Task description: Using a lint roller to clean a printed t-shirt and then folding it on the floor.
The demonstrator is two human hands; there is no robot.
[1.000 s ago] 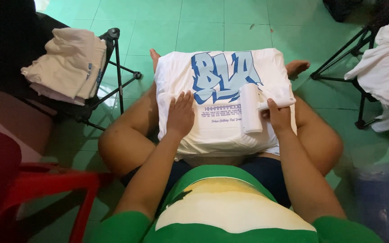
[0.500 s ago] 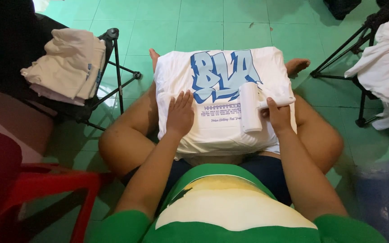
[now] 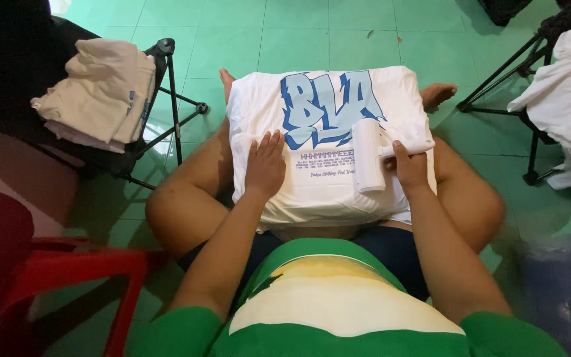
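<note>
1. Two hands work over a white shirt [image 3: 328,149] spread across my crossed legs, blue print facing up.
2. My left hand [image 3: 265,165] lies flat on the shirt, left of the print, fingers spread wide and pressing the cloth down; it grips nothing.
3. My right hand [image 3: 410,168] sits at the shirt's right edge, fingers wrapped round the handle of a small white steamer [image 3: 369,153], whose body rests on the cloth just below the print's right end.
4. I judge the shirt soft, light and limp; it would sag anywhere unsupported, so I would take it by the hem or shoulders, pinching both layers.
5. I judge the steamer rigid and light, best held by its handle.
6. Left of the shirt, folded beige cloth [image 3: 97,99] lies on a black stand [image 3: 170,99]; right of it, white cloth [image 3: 566,92] drapes another stand.
</note>
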